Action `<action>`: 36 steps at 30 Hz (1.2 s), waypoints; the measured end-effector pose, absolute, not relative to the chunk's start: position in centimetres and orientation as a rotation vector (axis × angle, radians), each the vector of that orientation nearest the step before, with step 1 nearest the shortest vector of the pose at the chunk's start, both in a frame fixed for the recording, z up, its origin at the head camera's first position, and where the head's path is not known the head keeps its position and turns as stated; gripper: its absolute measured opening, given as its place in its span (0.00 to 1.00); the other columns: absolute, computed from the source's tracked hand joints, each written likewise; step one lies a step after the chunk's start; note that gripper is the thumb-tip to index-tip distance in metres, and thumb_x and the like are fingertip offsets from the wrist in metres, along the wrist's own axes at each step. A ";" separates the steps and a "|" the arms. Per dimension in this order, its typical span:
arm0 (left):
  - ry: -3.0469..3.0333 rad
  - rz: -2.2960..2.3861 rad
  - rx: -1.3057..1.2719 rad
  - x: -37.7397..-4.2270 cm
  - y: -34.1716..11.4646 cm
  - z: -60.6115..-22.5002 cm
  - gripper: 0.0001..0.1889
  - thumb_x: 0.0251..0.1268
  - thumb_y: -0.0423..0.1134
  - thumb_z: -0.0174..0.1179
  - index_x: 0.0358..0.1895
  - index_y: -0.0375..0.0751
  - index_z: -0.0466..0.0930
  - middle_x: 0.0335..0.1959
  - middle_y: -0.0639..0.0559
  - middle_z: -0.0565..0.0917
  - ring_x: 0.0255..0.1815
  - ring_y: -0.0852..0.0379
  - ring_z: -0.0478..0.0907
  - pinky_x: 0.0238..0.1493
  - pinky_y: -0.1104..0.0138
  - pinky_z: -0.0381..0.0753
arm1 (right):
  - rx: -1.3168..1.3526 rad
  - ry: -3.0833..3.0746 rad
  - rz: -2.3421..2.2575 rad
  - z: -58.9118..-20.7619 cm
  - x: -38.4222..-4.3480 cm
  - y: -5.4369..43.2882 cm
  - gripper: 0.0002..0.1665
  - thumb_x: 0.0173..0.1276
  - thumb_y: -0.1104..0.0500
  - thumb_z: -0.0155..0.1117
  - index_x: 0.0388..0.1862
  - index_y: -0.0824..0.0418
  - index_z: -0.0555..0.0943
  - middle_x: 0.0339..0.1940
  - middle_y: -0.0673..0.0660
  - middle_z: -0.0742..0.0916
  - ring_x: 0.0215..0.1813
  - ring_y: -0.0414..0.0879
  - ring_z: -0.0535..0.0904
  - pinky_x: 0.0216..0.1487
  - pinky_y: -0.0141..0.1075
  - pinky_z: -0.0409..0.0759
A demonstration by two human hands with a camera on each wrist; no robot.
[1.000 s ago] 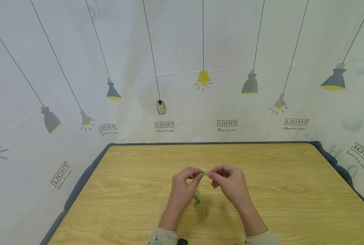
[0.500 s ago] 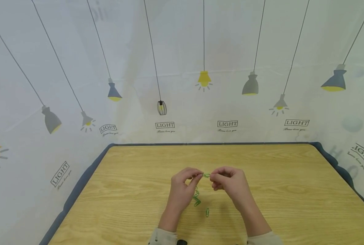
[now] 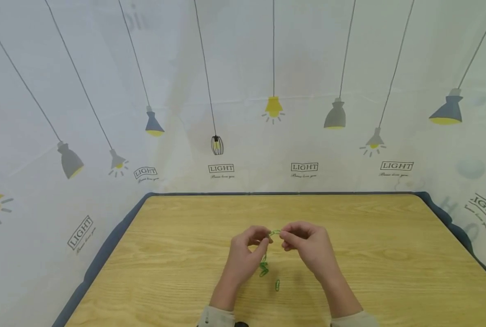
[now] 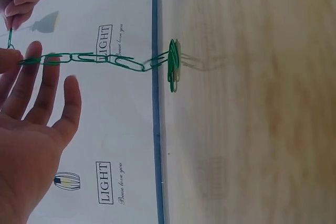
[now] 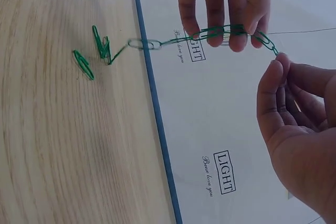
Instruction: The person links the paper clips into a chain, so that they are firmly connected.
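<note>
A chain of linked green paper clips (image 4: 84, 57) hangs from my left hand (image 3: 245, 254), and its lower end is heaped on the table. In the right wrist view my left thumb holds the upper chain against the fingers, the others spread behind it. My right hand (image 3: 314, 247) pinches the end clip between thumb and fingertips, partly covering it. A short stretch of chain (image 3: 275, 232) spans the gap between the two hands. One separate green paper clip (image 3: 277, 285) lies on the table below, right of the heaped links (image 3: 264, 268).
The wooden table (image 3: 177, 254) has a blue edge (image 4: 156, 108) along its back and sides. Behind it rises a white wall covering (image 3: 243, 136) printed with hanging lamps. A small dark object (image 3: 241, 324) shows at the left cuff.
My left thumb and index finger have parted a little, and more chain shows by the left fingertips. The right hand stays nearly in place. The view has shifted slightly.
</note>
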State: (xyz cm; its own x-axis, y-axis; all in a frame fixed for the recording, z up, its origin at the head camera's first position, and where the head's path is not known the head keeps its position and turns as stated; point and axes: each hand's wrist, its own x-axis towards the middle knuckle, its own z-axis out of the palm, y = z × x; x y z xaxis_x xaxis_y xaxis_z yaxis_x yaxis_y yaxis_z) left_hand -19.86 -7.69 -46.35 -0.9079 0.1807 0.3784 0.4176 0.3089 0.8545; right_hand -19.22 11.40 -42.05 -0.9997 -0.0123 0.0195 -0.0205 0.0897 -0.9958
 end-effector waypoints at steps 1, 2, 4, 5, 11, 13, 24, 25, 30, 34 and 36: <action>-2.377 -1.661 -0.556 -19.9 -7.7 -46.4 0.10 0.79 0.33 0.59 0.55 0.45 0.86 0.44 0.51 0.91 0.48 0.54 0.88 0.57 0.61 0.87 | 0.044 -2.316 2.116 -42.1 -19.2 11.3 0.08 0.72 0.64 0.73 0.45 0.70 0.88 0.35 0.55 0.90 0.36 0.44 0.87 0.43 0.34 0.91; -2.390 -1.674 -0.563 -19.9 -7.7 -46.5 0.11 0.79 0.32 0.59 0.56 0.46 0.85 0.44 0.51 0.91 0.49 0.54 0.87 0.57 0.60 0.87 | 0.051 -2.317 2.118 -42.1 -19.2 11.3 0.08 0.72 0.65 0.73 0.45 0.70 0.87 0.36 0.56 0.90 0.36 0.44 0.88 0.44 0.34 0.91; -2.411 -1.689 -0.576 -19.9 -7.7 -46.6 0.12 0.78 0.33 0.59 0.58 0.47 0.84 0.45 0.50 0.90 0.50 0.54 0.87 0.58 0.57 0.87 | 0.057 -2.326 2.118 -42.2 -19.2 11.1 0.07 0.73 0.65 0.72 0.45 0.70 0.87 0.36 0.56 0.90 0.37 0.44 0.88 0.44 0.35 0.91; -2.418 -1.693 -0.581 -19.9 -7.7 -46.6 0.12 0.78 0.33 0.59 0.58 0.47 0.84 0.45 0.49 0.90 0.50 0.54 0.87 0.58 0.56 0.87 | 0.056 -2.332 2.118 -42.2 -19.2 11.1 0.07 0.73 0.65 0.72 0.45 0.70 0.87 0.36 0.57 0.90 0.37 0.44 0.88 0.44 0.35 0.90; -2.444 -1.736 -0.595 -20.1 -7.5 -46.6 0.12 0.81 0.44 0.61 0.60 0.49 0.83 0.47 0.48 0.89 0.52 0.56 0.86 0.60 0.53 0.87 | 0.060 -2.348 2.112 -42.2 -19.2 10.9 0.07 0.73 0.66 0.71 0.46 0.69 0.87 0.39 0.61 0.91 0.38 0.45 0.88 0.44 0.35 0.91; -2.452 -1.740 -0.595 -20.1 -7.5 -46.5 0.12 0.82 0.48 0.60 0.60 0.50 0.84 0.47 0.50 0.89 0.51 0.58 0.86 0.60 0.53 0.87 | 0.072 -2.351 2.110 -42.2 -19.2 10.9 0.07 0.73 0.66 0.71 0.46 0.69 0.87 0.39 0.61 0.91 0.38 0.45 0.89 0.44 0.35 0.91; -2.444 -1.657 -0.565 -20.3 -7.4 -46.7 0.12 0.84 0.46 0.58 0.50 0.48 0.89 0.47 0.52 0.92 0.48 0.56 0.88 0.55 0.61 0.87 | 0.093 -2.384 2.096 -42.4 -19.2 11.0 0.06 0.74 0.66 0.71 0.46 0.68 0.87 0.35 0.54 0.90 0.38 0.45 0.88 0.45 0.37 0.91; -2.445 -1.653 -0.562 -20.4 -7.4 -46.7 0.12 0.84 0.47 0.58 0.50 0.48 0.89 0.48 0.52 0.92 0.49 0.56 0.88 0.55 0.60 0.87 | 0.093 -2.388 2.091 -42.5 -19.2 11.0 0.06 0.74 0.66 0.70 0.45 0.68 0.87 0.35 0.54 0.90 0.38 0.45 0.88 0.45 0.37 0.91; -2.445 -1.639 -0.556 -20.3 -7.4 -46.7 0.12 0.83 0.46 0.58 0.51 0.46 0.89 0.48 0.52 0.92 0.49 0.55 0.88 0.55 0.61 0.87 | 0.086 -2.400 2.062 -42.5 -19.3 10.9 0.05 0.74 0.67 0.70 0.45 0.68 0.87 0.35 0.55 0.90 0.38 0.45 0.88 0.46 0.38 0.91; -2.443 -1.620 -0.553 -20.3 -7.5 -46.7 0.12 0.83 0.45 0.59 0.51 0.44 0.90 0.48 0.49 0.92 0.49 0.55 0.88 0.54 0.64 0.87 | 0.083 -2.423 2.041 -42.6 -19.3 10.9 0.04 0.74 0.67 0.70 0.45 0.67 0.87 0.37 0.56 0.90 0.38 0.46 0.88 0.45 0.36 0.90; -2.441 -1.608 -0.545 -20.2 -7.5 -46.6 0.12 0.83 0.44 0.59 0.52 0.44 0.90 0.48 0.49 0.92 0.49 0.55 0.88 0.54 0.65 0.87 | 0.092 -2.432 2.032 -42.6 -19.3 10.9 0.04 0.74 0.67 0.70 0.45 0.67 0.87 0.37 0.57 0.90 0.39 0.48 0.88 0.44 0.35 0.90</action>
